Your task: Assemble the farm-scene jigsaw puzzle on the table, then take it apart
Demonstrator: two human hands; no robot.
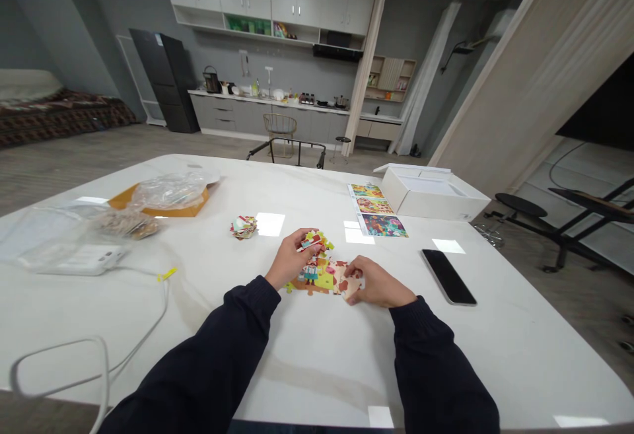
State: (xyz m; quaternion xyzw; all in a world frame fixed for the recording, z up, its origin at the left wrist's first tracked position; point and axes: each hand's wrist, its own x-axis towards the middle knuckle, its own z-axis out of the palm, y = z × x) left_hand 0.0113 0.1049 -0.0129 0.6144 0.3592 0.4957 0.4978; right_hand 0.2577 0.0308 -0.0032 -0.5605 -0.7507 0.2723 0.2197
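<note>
Several joined puzzle pieces (321,277) lie on the white table between my two hands, showing a figure in blue and a yellow-green ground. My left hand (292,257) holds a few loose puzzle pieces (313,241) above the upper left of the joined part. At its right side, my right hand (372,281) has its fingers closed round a cream piece with brown spots (351,286), which touches or lies close against the joined part. A small pile of puzzle pieces (243,226) sits to the left, beyond my left hand.
Picture sheets (376,209) and a white box (433,193) stand at the back right. A black phone (448,277) lies to the right. On the left are plastic bags (168,191), an orange envelope (198,207), a white power block (79,259) and a looped cable (143,338).
</note>
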